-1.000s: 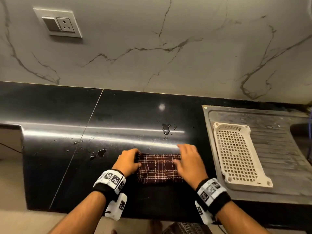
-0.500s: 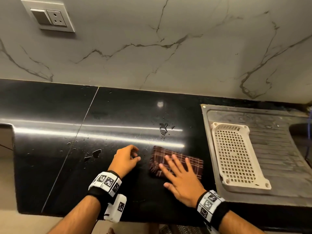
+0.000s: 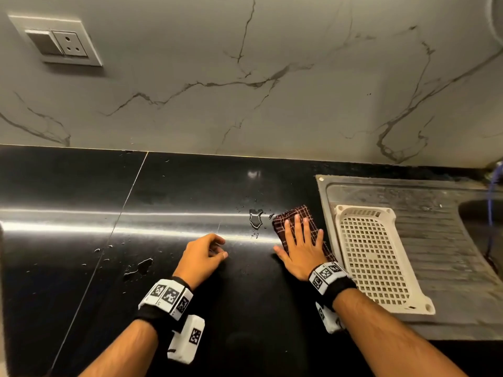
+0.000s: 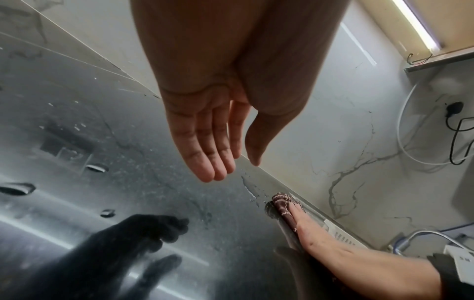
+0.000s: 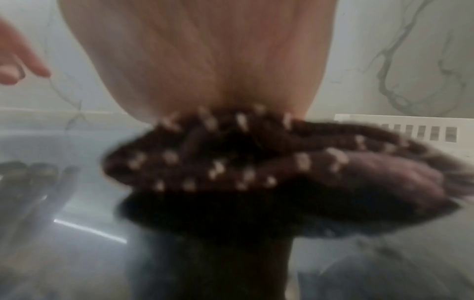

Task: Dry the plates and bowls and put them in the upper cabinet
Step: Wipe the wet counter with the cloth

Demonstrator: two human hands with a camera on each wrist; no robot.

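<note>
Your R hand (image 3: 300,251) lies flat on the cloth (image 3: 292,217), fingers straight and spread, pressing it down on the black surface (image 3: 81,202). So that grip is apart, not curled round anything. The cloth is dark red w/ pale checks, folded small. It sits at the R end of the surface, just beside the steel sink board (image 3: 446,240). Its far corner pokes out past your fingertips. In the R wrist view the cloth (image 5: 256,162) is blurry and bunched under your palm.

Your L hand (image 3: 202,254) is near the middle of the surface, apart from the cloth. It holds nothing. In the L wrist view its fingers (image 4: 205,146) look loose and nearly straight, just above the shiny top. That grip is apart too.

A small puddle (image 3: 255,217) lies just L of the cloth, very close to it. Another wet spot (image 3: 141,266) sits farther L, w/ little drops around.

A white tray (image 3: 375,257) w/ holes rests on the sink board, just R of the cloth. I see no plates or bowls in any view.

A wall plug (image 3: 58,43) is up on the marble wall (image 3: 272,104), top L.
</note>
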